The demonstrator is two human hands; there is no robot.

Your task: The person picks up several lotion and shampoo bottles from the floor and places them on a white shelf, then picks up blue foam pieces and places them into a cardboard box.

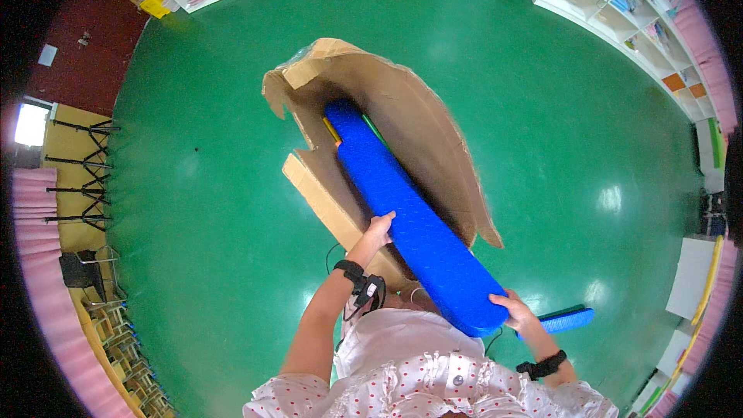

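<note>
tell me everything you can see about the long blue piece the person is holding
The long blue piece is a bright-blue slab with a rounded near end and a finely mottled surface; it looks like foam. It slants from upper left to lower right, its far part inside the open cardboard box and its near end outside. The left hand grips its left edge around mid-length; the right hand holds its near end.

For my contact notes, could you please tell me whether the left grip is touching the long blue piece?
Touching: the head view shows the left grip meeting the left edge of the long blue piece, with no visible gap.
</note>
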